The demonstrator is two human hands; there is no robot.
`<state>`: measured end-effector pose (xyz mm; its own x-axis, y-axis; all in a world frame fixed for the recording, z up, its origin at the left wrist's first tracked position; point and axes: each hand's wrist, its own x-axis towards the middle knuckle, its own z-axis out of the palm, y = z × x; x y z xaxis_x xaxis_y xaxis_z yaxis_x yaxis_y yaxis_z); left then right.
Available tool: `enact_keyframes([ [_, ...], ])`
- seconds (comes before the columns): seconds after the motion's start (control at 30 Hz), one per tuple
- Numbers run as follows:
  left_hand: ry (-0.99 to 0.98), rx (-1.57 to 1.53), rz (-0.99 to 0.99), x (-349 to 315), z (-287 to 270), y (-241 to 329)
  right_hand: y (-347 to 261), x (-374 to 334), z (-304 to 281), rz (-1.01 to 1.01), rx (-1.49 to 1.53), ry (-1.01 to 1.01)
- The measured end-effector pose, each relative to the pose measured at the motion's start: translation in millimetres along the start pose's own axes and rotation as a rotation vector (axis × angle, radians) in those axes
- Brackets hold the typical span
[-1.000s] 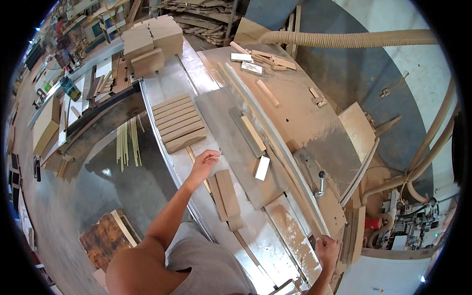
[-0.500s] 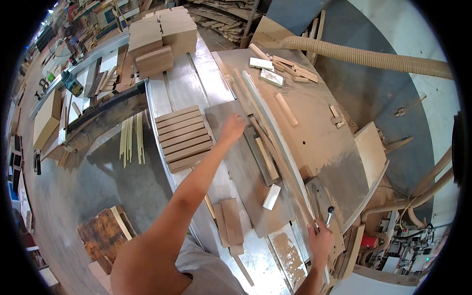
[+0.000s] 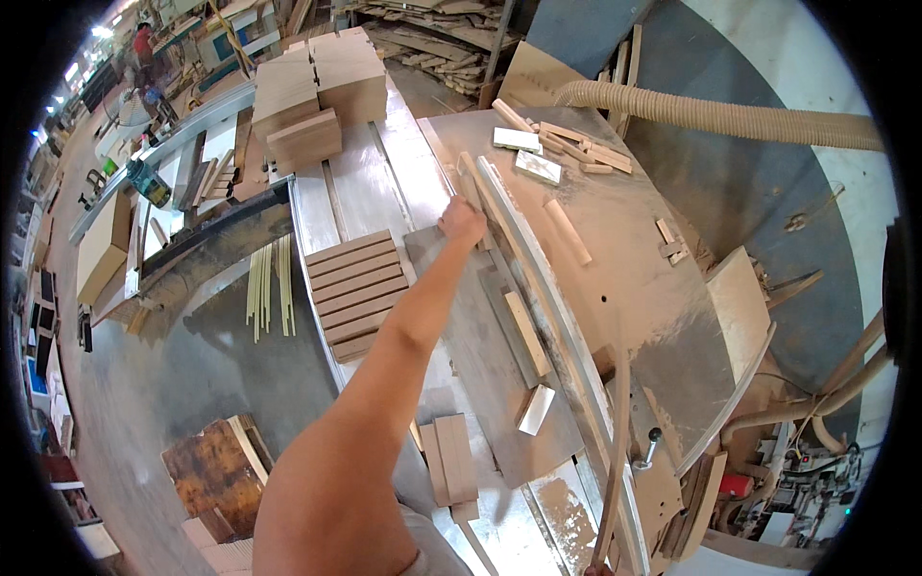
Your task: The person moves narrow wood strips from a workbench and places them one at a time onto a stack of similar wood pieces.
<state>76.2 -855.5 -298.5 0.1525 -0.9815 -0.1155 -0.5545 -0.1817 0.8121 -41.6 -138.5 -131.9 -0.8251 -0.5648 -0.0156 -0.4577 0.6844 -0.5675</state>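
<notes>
My left arm stretches far across a metal saw table (image 3: 423, 173). My left hand (image 3: 464, 221) is closed over a wooden strip (image 3: 470, 182) beside the long fence (image 3: 538, 274); part of its grip is hidden. At the lower edge, my right hand (image 3: 597, 570) is mostly out of view, with its fingers round the near end of a long thin wood offcut (image 3: 615, 442). That offcut stands tilted up along the fence. Between fence and left arm lie a narrow wooden stick (image 3: 526, 333) and a white-faced block (image 3: 536, 410).
Grooved wooden boards (image 3: 355, 283) lie left of my arm, with stacked blocks (image 3: 322, 77) at the far end. Short offcuts (image 3: 576, 144) rest on the dusty side table (image 3: 615, 240). A ribbed hose (image 3: 711, 115) crosses above. A lever knob (image 3: 655, 435) sticks up near the fence.
My left hand has moved farther away, up to the strip by the fence. My right hand has left the lever area, dropping to the lower edge, and a long offcut now rises from it.
</notes>
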Motion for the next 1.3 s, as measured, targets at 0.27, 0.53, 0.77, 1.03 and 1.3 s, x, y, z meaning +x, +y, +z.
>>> enact_keyframes([
  [0.27,-0.377,-0.641,0.185,-120.8,-10.3,-7.3,63.5,-69.9,6.2,0.207,-0.065,0.047],
  [0.53,-0.733,-0.169,0.615,-295.3,-14.7,0.0,35.1,-114.4,-3.6,0.06,-0.091,0.172],
  [0.77,-0.766,0.384,1.199,-389.8,25.7,-9.6,71.8,-183.4,-25.1,0.18,0.085,0.27],
  [1.03,-0.434,0.247,1.1,-450.4,45.3,-21.7,140.4,-260.9,-37.8,0.318,0.004,0.296],
  [1.3,-0.62,-0.282,0.328,-495.5,94.5,-44.1,151.0,-261.1,-72.3,0.264,0.034,0.184],
])
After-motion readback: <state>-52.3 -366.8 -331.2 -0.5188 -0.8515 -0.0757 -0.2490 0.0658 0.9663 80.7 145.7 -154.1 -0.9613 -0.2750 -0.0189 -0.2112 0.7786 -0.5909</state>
